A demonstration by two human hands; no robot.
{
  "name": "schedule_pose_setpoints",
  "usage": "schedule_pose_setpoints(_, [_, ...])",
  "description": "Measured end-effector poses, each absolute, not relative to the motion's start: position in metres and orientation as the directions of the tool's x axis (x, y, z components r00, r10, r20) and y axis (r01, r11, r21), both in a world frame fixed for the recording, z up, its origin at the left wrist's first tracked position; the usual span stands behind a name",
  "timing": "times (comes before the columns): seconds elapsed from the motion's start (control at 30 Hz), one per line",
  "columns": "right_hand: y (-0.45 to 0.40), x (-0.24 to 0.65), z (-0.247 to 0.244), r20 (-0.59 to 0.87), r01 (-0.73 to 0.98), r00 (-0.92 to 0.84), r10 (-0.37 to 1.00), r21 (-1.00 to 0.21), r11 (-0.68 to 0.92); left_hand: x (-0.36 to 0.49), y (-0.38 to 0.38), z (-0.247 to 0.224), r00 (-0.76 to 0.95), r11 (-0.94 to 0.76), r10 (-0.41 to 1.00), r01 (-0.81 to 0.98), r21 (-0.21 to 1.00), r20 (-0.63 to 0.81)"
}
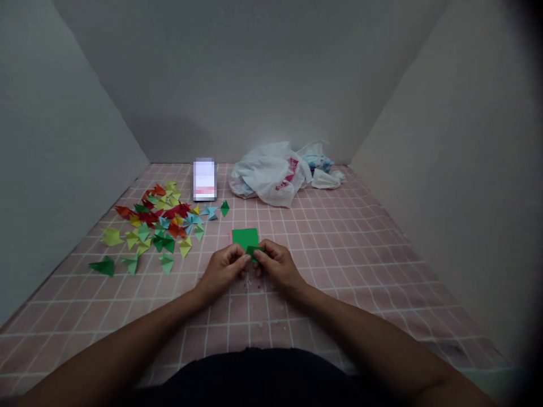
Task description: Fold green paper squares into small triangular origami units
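Note:
My left hand (223, 270) and my right hand (275, 264) meet in front of me, their fingertips pinching a small folded piece of green paper (253, 252) from both sides. Just behind my fingers lies a flat square of green paper (245, 238), with a sliver of pink paper (231, 237) showing at its left edge. To the left of my hands spreads a loose heap of folded paper triangles (156, 223) in red, orange, yellow, green and light blue. None of them touches my hands.
A pink grid-patterned mat (322, 271) covers the surface, with small paper scraps near my hands. Grey walls (63, 141) stand at the left, right and back. At the back lie a white plastic bag (267, 175) and a blurred upright rectangular object (205, 180).

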State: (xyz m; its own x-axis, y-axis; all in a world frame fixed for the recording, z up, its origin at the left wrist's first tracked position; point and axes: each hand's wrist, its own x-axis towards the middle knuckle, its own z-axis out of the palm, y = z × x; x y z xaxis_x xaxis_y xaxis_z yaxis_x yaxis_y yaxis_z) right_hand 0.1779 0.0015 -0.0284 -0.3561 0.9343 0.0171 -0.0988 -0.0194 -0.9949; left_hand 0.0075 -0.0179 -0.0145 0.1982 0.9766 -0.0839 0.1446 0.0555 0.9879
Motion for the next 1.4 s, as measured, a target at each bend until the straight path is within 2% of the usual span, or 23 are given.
schedule_pose_setpoints(0.1, [0.003,0.181,-0.028,0.052,0.004,-0.337,0.94,-0.998,0.056,0.006,-0.017,-0.015,0.217,0.024,0.974,0.165,0.986,-0.06])
schedule_pose_setpoints(0.2, [0.002,0.182,-0.028,0.056,0.075,-0.391,0.919,-0.993,0.093,0.006,-0.019,-0.016,0.192,0.029,0.98,0.16,0.987,-0.06])
schedule_pose_setpoints(0.5, [-0.004,0.176,-0.032,-0.067,0.032,-0.438,0.896,-0.998,-0.059,0.004,-0.021,-0.015,0.126,-0.083,0.991,0.267,0.96,0.051])
schedule_pose_setpoints(0.57, [-0.005,0.176,-0.033,-0.048,0.05,-0.439,0.897,-0.998,-0.029,0.004,-0.02,-0.017,0.139,-0.051,0.99,0.221,0.974,0.02])
schedule_pose_setpoints(0.67, [-0.006,0.174,-0.035,-0.009,0.077,-0.416,0.909,-0.997,0.025,0.004,-0.021,-0.018,0.149,-0.059,0.989,0.25,0.966,0.022])
schedule_pose_setpoints(0.8, [-0.007,0.173,-0.037,-0.043,0.023,-0.437,0.898,-0.999,-0.036,0.005,-0.024,-0.016,0.092,-0.107,0.992,0.295,0.95,0.083])
schedule_pose_setpoints(1.03, [-0.007,0.174,-0.037,-0.009,0.058,-0.386,0.922,-0.998,0.014,0.005,-0.022,-0.016,0.059,-0.086,0.996,0.318,0.944,0.071])
schedule_pose_setpoints(1.1, [-0.007,0.173,-0.035,-0.025,0.042,-0.344,0.939,-0.999,-0.012,0.004,-0.021,-0.019,0.051,-0.108,0.994,0.269,0.957,0.098])
schedule_pose_setpoints(1.23, [-0.006,0.172,-0.03,-0.055,-0.082,-0.277,0.959,-0.993,-0.081,0.006,-0.019,-0.023,0.023,-0.07,0.997,0.05,0.996,0.069])
schedule_pose_setpoints(1.4, [-0.007,0.172,-0.027,-0.054,-0.184,-0.335,0.941,-0.975,-0.122,0.008,-0.016,-0.022,0.008,-0.074,0.997,0.035,0.997,0.074])
